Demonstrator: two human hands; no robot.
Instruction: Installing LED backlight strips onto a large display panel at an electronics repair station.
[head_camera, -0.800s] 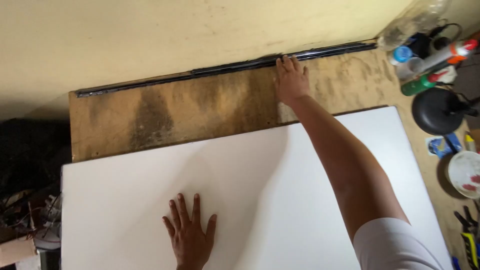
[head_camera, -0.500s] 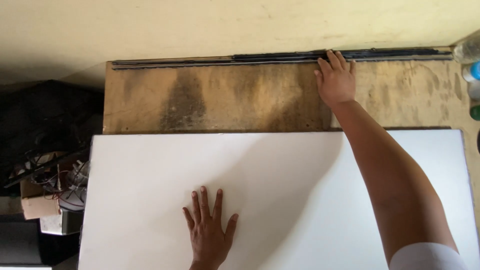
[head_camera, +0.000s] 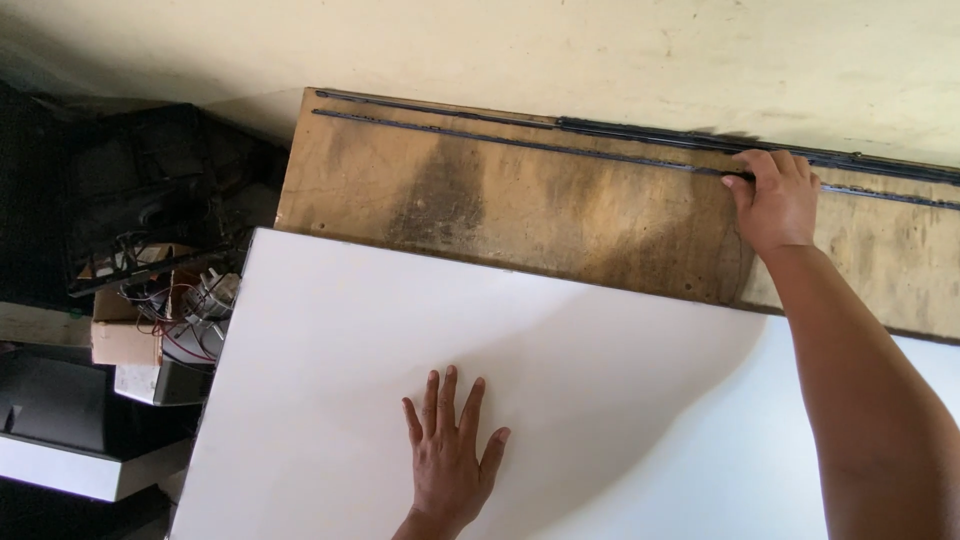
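White board (head_camera: 620, 400) under left hand (head_camera: 450, 455)

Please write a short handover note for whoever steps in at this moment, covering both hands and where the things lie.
Left hand: flat, fingers spread, pressing on the white board.
Right hand: reached to the far edge, fingers curled on the thin black strip that runs along the wooden bench by the wall.
A second black strip lies just behind it, nearer the wall.
White board covers the near part of the bench, set at a slight angle.
Done: the hand has hold of the strip. Left: the strip is still lying on the bench, not lifted.
Boxes with wires sit off the bench's left end.
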